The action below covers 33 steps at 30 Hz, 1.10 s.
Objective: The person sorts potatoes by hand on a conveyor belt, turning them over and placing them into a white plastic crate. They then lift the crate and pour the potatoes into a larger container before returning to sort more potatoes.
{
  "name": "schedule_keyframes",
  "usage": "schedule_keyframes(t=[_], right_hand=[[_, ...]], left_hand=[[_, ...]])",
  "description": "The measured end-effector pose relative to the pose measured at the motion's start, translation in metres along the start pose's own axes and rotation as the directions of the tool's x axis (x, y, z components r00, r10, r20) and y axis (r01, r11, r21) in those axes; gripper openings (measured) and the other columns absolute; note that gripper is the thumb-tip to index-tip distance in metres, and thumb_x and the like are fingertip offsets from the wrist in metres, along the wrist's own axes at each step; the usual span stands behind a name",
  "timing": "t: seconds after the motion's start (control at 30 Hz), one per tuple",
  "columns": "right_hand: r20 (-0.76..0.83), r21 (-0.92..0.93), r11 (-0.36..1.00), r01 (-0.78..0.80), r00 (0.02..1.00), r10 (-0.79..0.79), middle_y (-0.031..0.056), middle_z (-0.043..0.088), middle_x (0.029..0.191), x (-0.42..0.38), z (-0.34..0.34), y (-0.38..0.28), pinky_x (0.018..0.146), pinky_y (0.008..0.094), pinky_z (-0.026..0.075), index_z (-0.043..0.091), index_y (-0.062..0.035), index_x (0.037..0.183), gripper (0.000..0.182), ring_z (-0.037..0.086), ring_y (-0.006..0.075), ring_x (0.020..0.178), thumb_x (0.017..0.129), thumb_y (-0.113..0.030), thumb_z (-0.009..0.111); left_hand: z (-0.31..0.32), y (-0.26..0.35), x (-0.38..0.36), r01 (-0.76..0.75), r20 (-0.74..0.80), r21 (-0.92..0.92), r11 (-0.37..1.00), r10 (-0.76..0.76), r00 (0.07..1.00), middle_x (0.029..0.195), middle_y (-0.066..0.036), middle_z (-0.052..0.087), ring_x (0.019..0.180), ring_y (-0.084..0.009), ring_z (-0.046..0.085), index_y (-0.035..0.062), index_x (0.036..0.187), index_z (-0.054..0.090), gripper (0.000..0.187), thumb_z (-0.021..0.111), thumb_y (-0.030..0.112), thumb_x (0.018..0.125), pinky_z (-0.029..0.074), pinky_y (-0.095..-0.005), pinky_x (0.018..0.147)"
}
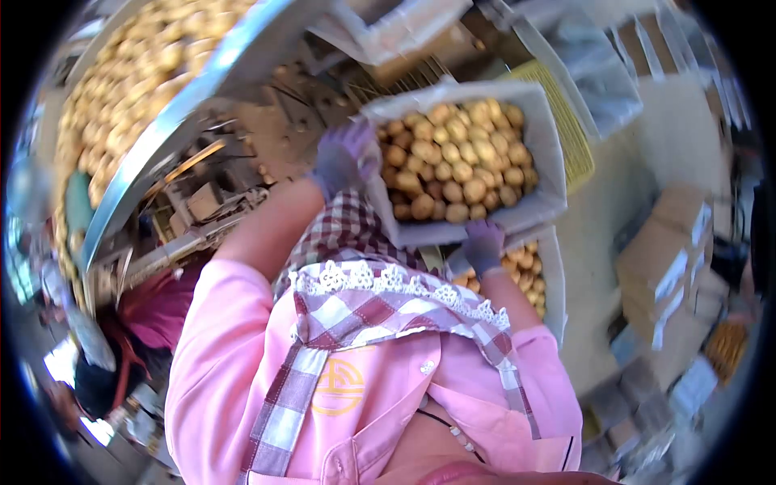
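Note:
A box [551,153] lined with whitish plastic is in front of me, heaped with round yellow-brown produce [457,153] that looks like small potatoes or fruit. My left hand [346,159], in a purple-grey glove and a little blurred, is closed on the box's left edge. On the near edge, towards the right, my right hand [482,242] grips the rim in a matching glove. Its fingers curl over the liner. Partly under my right forearm is a second lined box [553,271] of the same round produce.
At the upper left, a curved metal-edged table [153,121] bears a large heap of the produce. A yellow plastic crate [578,153] stands right of the box. Cardboard boxes [663,259] are stacked farther right. Another person's pink clothing [166,303] shows at the left.

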State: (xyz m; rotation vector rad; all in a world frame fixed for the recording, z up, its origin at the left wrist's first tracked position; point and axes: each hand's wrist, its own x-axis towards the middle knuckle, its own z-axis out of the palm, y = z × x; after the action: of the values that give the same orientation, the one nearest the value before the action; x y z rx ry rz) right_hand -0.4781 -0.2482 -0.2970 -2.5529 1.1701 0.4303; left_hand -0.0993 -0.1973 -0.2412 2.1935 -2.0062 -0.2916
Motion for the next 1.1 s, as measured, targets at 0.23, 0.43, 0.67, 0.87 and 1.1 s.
schedule_keyframes(t=[0.23, 0.43, 0.67, 0.87, 1.1], right_hand=[[-0.031, -0.014, 0.995, 0.099, 0.995, -0.1, 0.006, 0.07, 0.096, -0.036, 0.02, 0.041, 0.082, 0.0439, 0.05, 0.073, -0.0212, 0.09, 0.023, 0.066, 0.0307, 0.092, 0.067, -0.023, 0.068], [0.309, 0.583, 0.812, 0.012, 0.922, -0.235, 0.0178, 0.073, 0.106, -0.045, -0.143, 0.044, 0.086, 0.0327, 0.052, 0.07, -0.0029, 0.116, 0.042, 0.07, 0.0235, 0.095, 0.087, -0.033, 0.071], [-0.609, 0.53, 0.637, 0.56, 0.774, -0.174, 0.0184, 0.069, 0.104, 0.042, -0.396, -0.175, 0.088, 0.0342, 0.05, 0.067, 0.0038, 0.111, 0.027, 0.067, 0.0291, 0.098, 0.086, -0.006, 0.065], [-0.687, 0.172, 0.642, 0.747, 0.558, -0.466, 0.0203, 0.069, 0.111, 0.077, -0.492, -0.261, 0.094, 0.0372, 0.05, 0.066, 0.0035, 0.109, 0.027, 0.066, 0.032, 0.106, 0.083, -0.003, 0.068], [-0.425, 0.357, 0.477, 0.803, 0.594, -0.683, 0.0172, 0.07, 0.108, 0.187, -0.549, -0.345, 0.086, 0.0347, 0.054, 0.068, 0.0006, 0.108, 0.026, 0.068, 0.0289, 0.101, 0.083, -0.007, 0.069]], left_hand=[[-0.213, 0.018, -0.175, 0.03, -0.113, -0.083, 0.996, -0.04, 0.993, 0.128, -0.018, 0.058, 0.115, -0.0368, 0.058, 0.0089, 0.133, 0.054, 0.056, 0.067, 0.027, 0.081, 0.043, -0.0514, 0.102], [-0.385, 0.086, -0.206, 0.01, -0.437, 0.055, 0.998, 0.015, 0.9, 0.133, -0.015, 0.058, 0.119, -0.0343, 0.058, 0.0065, 0.123, 0.06, 0.049, 0.069, 0.021, 0.077, 0.042, -0.052, 0.105], [-0.475, -0.028, -0.223, -0.047, -0.473, 0.224, 0.973, 0.151, 0.868, 0.121, -0.014, 0.064, 0.112, -0.0325, 0.063, 0.0039, 0.116, 0.063, 0.045, 0.068, 0.018, 0.073, 0.045, -0.0512, 0.102], [-0.532, -0.084, -0.256, 0.109, -0.329, 0.127, 0.986, -0.062, 0.942, 0.13, -0.013, 0.06, 0.118, -0.0337, 0.058, 0.0074, 0.125, 0.06, 0.048, 0.067, 0.02, 0.079, 0.041, -0.0519, 0.106], [-0.554, -0.138, -0.259, 0.341, -0.131, 0.066, 0.938, -0.33, 0.935, 0.131, -0.013, 0.058, 0.121, -0.0342, 0.055, 0.01, 0.13, 0.057, 0.052, 0.068, 0.025, 0.082, 0.037, -0.0528, 0.108]])
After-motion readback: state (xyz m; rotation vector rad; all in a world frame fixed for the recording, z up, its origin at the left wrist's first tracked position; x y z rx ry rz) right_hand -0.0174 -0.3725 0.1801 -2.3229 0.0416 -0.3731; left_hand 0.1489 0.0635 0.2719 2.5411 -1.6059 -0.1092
